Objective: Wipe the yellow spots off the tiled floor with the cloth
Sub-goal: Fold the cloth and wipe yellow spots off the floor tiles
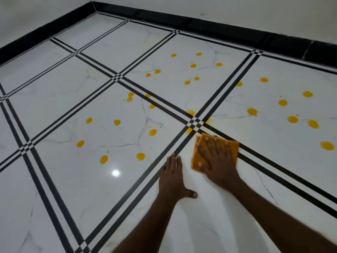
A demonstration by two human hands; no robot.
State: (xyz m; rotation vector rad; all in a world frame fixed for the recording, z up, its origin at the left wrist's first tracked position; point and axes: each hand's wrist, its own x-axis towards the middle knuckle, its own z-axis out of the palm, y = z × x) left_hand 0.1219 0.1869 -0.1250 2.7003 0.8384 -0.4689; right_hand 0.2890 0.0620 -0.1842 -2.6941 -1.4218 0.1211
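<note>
A folded orange cloth (197, 157) lies flat on the white marble-look tiled floor (76, 179), just below a crossing of black grout lines. My right hand (217, 161) presses down on it with fingers spread. My left hand (173, 178) rests flat on the bare tile beside it, fingers together, thumb out, holding nothing. Several yellow spots (152, 132) dot the tiles ahead: a group on the left tile, more on the far middle tile (193, 65), and others on the right tile (292, 119). A faint yellow smear (207, 121) sits at the crossing, just beyond the cloth.
Black stripes (145, 175) divide the tiles into a grid. A black skirting board (200, 22) runs along the white walls at the far side and left corner. A ceiling light glares off the tile (115, 172) to the left of my left hand.
</note>
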